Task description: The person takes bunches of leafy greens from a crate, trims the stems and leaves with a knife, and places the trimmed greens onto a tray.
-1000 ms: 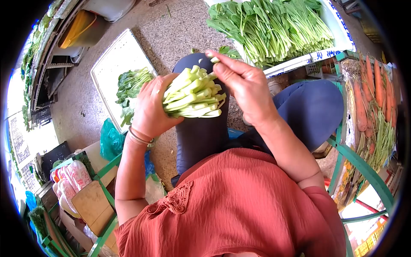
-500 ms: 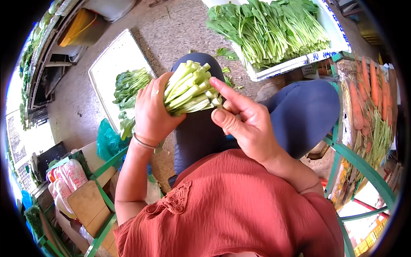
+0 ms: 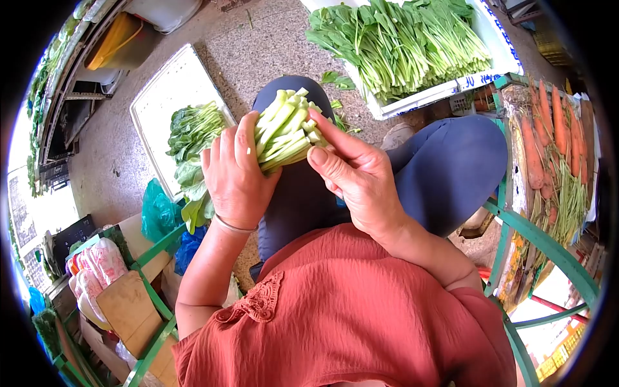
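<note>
My left hand (image 3: 237, 177) is wrapped round a bunch of leafy greens (image 3: 284, 132) above my knee. Its pale cut stems point up and to the right, and its leaves hang out below the hand on the left. My right hand (image 3: 367, 184) is at the stem ends, its index finger against them and its thumb bent close by. The other fingers are curled in, and whatever they may hold is hidden. More greens (image 3: 196, 129) lie on a white foam lid (image 3: 174, 84) beyond my left hand.
A white foam box (image 3: 412, 106) of greens stands ahead on the right. Carrots (image 3: 560, 129) are stacked at the right beside a green metal frame (image 3: 548, 238). Teal plastic bags (image 3: 158, 213) and a cardboard piece (image 3: 129, 309) are at left. A yellow-rimmed bucket (image 3: 119, 45) stands farther off.
My right hand has shifted slightly left, and its index finger has come in against the stem ends. My left hand has turned a little, still round the bunch.
</note>
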`<action>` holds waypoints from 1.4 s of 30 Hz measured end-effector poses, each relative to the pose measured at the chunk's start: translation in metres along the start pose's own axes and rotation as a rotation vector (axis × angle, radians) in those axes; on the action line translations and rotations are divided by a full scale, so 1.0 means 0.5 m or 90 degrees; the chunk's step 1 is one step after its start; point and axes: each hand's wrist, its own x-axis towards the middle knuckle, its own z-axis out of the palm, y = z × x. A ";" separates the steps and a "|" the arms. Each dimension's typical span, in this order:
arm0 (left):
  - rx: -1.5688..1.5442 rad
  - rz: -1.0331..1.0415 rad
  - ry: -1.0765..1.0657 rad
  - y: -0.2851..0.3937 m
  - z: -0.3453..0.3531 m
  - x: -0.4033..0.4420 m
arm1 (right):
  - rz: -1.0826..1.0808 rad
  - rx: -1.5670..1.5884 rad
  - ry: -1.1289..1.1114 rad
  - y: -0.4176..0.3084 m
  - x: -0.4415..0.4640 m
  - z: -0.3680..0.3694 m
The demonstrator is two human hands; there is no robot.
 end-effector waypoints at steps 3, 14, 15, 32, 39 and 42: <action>-0.003 0.000 -0.018 0.000 -0.005 0.001 | 0.004 0.028 0.030 0.015 -0.004 -0.023; -0.082 0.008 -0.103 -0.019 -0.022 0.024 | -0.268 -0.442 0.010 -0.052 0.046 -0.012; -0.074 0.020 -0.102 -0.021 -0.023 0.024 | -0.243 -0.466 -0.001 -0.056 0.056 -0.010; -0.200 0.075 -0.188 -0.119 -0.004 0.037 | -0.614 -0.481 0.038 -0.162 0.185 0.017; -0.312 0.066 -0.172 -0.122 -0.008 0.044 | -0.386 -0.538 0.354 -0.172 0.191 -0.073; -0.318 0.086 -0.152 -0.123 -0.014 0.046 | -0.069 -0.793 0.266 -0.108 0.196 -0.077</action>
